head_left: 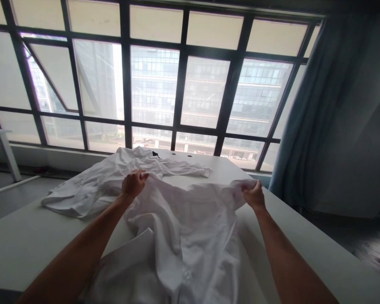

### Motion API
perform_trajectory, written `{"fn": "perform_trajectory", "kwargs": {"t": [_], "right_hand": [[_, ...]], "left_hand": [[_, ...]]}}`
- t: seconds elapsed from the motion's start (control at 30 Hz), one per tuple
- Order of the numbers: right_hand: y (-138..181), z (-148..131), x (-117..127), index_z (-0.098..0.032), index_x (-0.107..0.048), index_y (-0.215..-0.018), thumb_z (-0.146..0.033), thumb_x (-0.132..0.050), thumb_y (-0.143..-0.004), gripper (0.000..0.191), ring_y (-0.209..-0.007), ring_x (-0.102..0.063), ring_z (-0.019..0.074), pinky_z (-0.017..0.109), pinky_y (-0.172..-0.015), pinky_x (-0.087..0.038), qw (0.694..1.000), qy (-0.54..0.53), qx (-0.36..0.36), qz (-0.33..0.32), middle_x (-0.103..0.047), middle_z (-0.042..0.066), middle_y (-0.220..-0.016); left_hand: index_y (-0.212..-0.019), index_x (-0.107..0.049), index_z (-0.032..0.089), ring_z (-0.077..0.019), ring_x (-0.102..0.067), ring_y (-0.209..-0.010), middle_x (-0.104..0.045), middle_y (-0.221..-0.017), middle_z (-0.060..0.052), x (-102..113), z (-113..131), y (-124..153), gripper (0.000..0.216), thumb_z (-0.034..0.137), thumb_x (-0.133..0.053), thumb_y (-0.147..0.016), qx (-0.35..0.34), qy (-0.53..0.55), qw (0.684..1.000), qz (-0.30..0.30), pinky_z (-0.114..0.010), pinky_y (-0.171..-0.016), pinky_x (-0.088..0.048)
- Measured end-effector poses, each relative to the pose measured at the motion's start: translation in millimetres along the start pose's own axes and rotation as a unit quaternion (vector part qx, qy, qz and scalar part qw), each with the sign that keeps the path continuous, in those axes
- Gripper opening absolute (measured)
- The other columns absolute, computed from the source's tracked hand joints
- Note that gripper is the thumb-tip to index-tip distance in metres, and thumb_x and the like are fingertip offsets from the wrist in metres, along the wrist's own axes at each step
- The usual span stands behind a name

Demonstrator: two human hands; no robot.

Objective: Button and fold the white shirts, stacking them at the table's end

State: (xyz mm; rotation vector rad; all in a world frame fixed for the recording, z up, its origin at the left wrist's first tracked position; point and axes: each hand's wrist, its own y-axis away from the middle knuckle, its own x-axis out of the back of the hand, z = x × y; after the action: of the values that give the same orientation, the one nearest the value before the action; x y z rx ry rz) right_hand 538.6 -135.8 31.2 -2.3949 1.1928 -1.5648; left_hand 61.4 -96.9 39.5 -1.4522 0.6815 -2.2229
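A white garment [196, 219], which looks like a shirt or coat, is stretched between my two hands above the table. My left hand [134, 184] is closed on its upper left edge. The upper right corner is pinched in my right hand [253, 195], with the arm reaching out. From there the cloth hangs in folds toward me, and its lower end runs out of the picture. Behind my left hand lies a second white garment [91, 181], crumpled, with one sleeve stretched to the right and a small dark piece [155, 154] near its top.
The white table [15, 240] reaches toward a large window with dark frames [126, 84]. One pane at the left is tilted out. A blue-grey curtain [310, 114] hangs on the right. Another white table [6, 147] stands at the far left.
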Motion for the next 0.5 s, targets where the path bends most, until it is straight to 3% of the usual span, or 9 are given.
{"fn": "perform_trajectory", "kwargs": {"t": [0.07, 0.17, 0.23, 0.33, 0.43, 0.5], "right_hand": [[3.5, 4.0, -3.3, 0.005, -0.015, -0.152, -0.036, -0.047, -0.089, 0.081, -0.136, -0.041, 0.0351, 0.045, -0.103, -0.042, 0.999, 0.034, 0.005, -0.01, -0.038, 0.032, -0.147], [17.0, -7.0, -11.9, -0.005, -0.037, -0.147, -0.035, -0.048, -0.089, 0.066, -0.132, -0.044, 0.0384, 0.054, -0.104, -0.038, 0.994, 0.077, 0.043, -0.069, -0.041, 0.026, -0.148], [29.5, -23.0, -16.7, -0.011, -0.056, -0.134, -0.035, -0.053, -0.087, 0.053, -0.126, -0.052, 0.0356, 0.049, -0.103, -0.04, 0.984, 0.073, 0.106, -0.12, -0.053, 0.021, -0.139], [49.7, -46.1, -21.4, -0.015, -0.066, -0.123, -0.041, -0.057, -0.087, 0.046, -0.111, -0.064, 0.0268, 0.033, -0.095, -0.047, 0.946, 0.043, 0.206, -0.248, -0.069, 0.014, -0.118], [62.7, -53.6, -26.4, -0.016, -0.068, -0.121, -0.048, -0.064, -0.082, 0.051, -0.111, -0.064, 0.0268, 0.032, -0.095, -0.047, 0.894, 0.038, 0.26, -0.362, -0.068, 0.013, -0.122], [63.8, -49.6, -31.6, -0.016, -0.065, -0.126, -0.047, -0.067, -0.079, 0.056, -0.123, -0.057, 0.0297, 0.035, -0.104, -0.042, 0.882, 0.056, 0.275, -0.378, -0.062, 0.014, -0.133]], "left_hand": [[-0.139, -0.05, 0.014, -0.0288, -0.061, -0.117, -0.064, -0.127, -0.015, -7.4, -1.2, 1.6, 0.055, 0.04, -0.053, -0.091, -0.008, 0.039, 0.998, -0.047, -0.037, -0.098, -0.047], [-0.144, -0.044, 0.011, -0.0311, -0.043, -0.136, -0.048, -0.146, -0.018, -14.4, 7.9, 10.7, 0.071, 0.044, -0.061, -0.083, -0.075, 0.037, 0.99, -0.115, -0.04, -0.11, -0.037], [-0.137, -0.053, 0.013, -0.0306, -0.044, -0.136, -0.051, -0.144, -0.015, -14.7, 21.9, 21.2, 0.063, 0.046, -0.06, -0.084, -0.143, 0.044, 0.975, -0.164, -0.04, -0.111, -0.036], [-0.128, -0.063, 0.019, -0.0275, -0.057, -0.124, -0.063, -0.132, -0.01, -13.6, 43.0, 38.6, 0.051, 0.05, -0.058, -0.086, -0.222, 0.076, 0.928, -0.289, -0.036, -0.106, -0.041], [-0.134, -0.058, 0.021, -0.0301, -0.052, -0.129, -0.055, -0.142, -0.011, -16.0, 47.9, 47.7, 0.064, 0.052, -0.068, -0.079, -0.232, 0.036, 0.891, -0.389, -0.04, -0.109, -0.038], [-0.14, -0.052, 0.02, -0.0327, -0.041, -0.138, -0.043, -0.15, -0.014, -19.5, 40.8, 46.3, 0.073, 0.053, -0.07, -0.078, -0.207, -0.01, 0.886, -0.414, -0.046, -0.114, -0.029]]}}
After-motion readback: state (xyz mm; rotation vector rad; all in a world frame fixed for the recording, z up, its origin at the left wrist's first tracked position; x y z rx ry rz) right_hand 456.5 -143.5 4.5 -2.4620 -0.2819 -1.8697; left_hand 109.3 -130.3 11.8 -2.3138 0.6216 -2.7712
